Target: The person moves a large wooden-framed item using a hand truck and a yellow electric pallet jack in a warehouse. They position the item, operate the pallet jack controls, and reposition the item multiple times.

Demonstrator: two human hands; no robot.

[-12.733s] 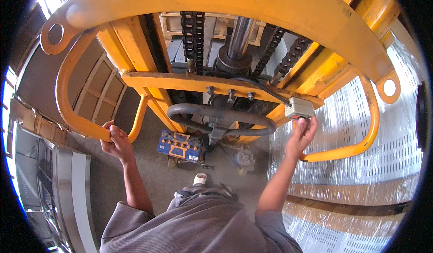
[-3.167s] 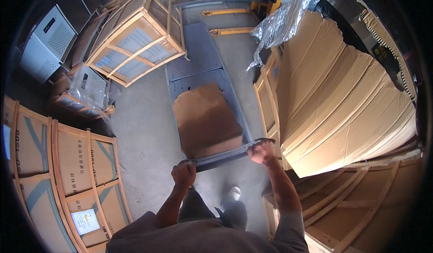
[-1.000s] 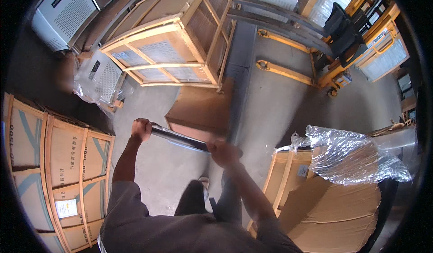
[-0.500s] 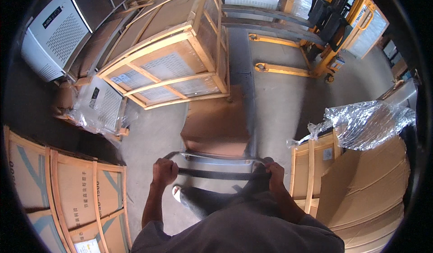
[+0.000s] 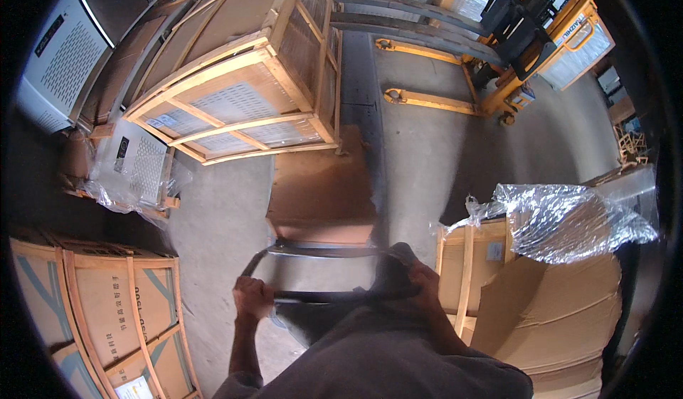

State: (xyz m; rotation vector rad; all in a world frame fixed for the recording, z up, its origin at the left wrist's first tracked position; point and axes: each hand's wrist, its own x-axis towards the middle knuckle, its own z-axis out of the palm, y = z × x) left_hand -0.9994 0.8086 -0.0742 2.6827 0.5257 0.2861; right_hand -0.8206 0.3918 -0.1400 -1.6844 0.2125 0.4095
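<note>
My left hand (image 5: 252,298) is closed around the left end of a dark push bar (image 5: 320,297), where the bar bends forward. At its other end my right hand (image 5: 425,285) grips the same bar. The bar belongs to a low cart with a grey deck (image 5: 361,86). A bent sheet of brown cardboard (image 5: 320,185) lies on the deck's near part. Beyond the cardboard, a large wood-framed crate (image 5: 235,125) stands skewed, overhanging the deck to the left; a wrapped, perforated panel shows through its slats. What supports the crate's far side is hidden.
A yellow lift stacker (image 5: 523,64) stands at far right, its legs (image 5: 434,103) extending toward the cart. White perforated cabinets (image 5: 71,54) line the left. Nearby are a slatted carton crate (image 5: 121,299) at left, and plastic film (image 5: 569,221) over flattened cardboard (image 5: 548,313) at right.
The bar and both hands are lower in the picture, closer to my body. The surroundings have shifted slightly left in view. Both hands keep their grip.
</note>
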